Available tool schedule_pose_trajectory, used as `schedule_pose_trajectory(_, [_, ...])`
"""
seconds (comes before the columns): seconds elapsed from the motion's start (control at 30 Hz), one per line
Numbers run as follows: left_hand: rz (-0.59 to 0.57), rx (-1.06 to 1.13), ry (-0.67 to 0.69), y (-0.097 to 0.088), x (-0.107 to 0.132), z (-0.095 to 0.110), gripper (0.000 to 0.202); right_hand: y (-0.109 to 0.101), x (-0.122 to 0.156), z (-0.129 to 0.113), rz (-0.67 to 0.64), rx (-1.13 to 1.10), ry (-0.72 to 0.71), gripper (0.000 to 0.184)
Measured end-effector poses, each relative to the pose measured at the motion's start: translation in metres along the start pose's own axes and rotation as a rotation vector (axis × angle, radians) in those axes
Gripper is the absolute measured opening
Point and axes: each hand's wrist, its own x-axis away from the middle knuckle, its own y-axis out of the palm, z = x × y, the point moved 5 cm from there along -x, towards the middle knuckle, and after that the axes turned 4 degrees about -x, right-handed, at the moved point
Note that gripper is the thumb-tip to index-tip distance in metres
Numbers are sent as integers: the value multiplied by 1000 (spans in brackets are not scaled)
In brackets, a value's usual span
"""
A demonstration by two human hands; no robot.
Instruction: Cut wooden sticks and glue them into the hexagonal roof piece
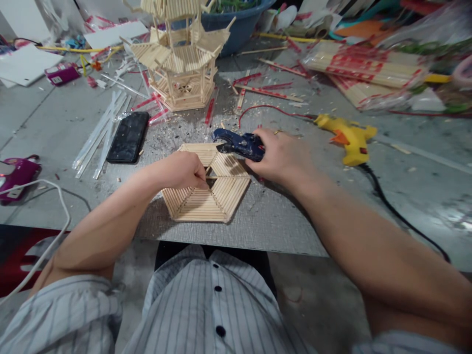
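Observation:
A hexagonal panel of thin wooden sticks [204,206] lies flat on the table in front of me, with a small opening at its middle. My left hand [184,169] is closed in a pinch over that opening. A thin wooden stick [230,177] runs from its fingers toward the panel's right corner; the fingertips are partly hidden. In my right hand [278,152] is a dark blue hand cutter [239,142], its dark blade hanging over the panel's upper right part.
Behind the panel stands a wooden stick pagoda [184,64]. A yellow glue gun [348,140] lies right, its black cord trailing forward. A black phone [128,136] and clear glue sticks [103,132] lie left. Bagged sticks [368,69] fill the back right, near a blue basin [236,29].

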Motion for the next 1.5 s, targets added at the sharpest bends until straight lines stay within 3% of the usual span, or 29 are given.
schedule_pose_trajectory(0.4, [-63,-36,82,-3,3,3,13,1,0,0,5,2,4,52])
schedule_pose_trajectory(0.47, [16,67,74,-7,3,3,13,-1,-1,0,13,1,2,51])
schedule_pose_trajectory(0.6, [343,315,91,-16,2,-2,16,-5,0,-3,42,-2,-36,51])
schedule_pose_trajectory(0.7, [520,423,140,-16,0,-4,16,-7,1,-7,52,-14,-75,48])
schedule_pose_trajectory(0.9, [698,492,132,-14,-1,-5,19,-7,3,-14,28,-10,-128,47])
schedule_pose_trajectory(1.13, [723,434,76,-14,1,-6,21,-6,5,-17,16,-19,-145,50])
schedule_pose_trajectory(1.5, [725,408,97,-14,1,-4,30,-6,6,-21,17,-11,-171,48])
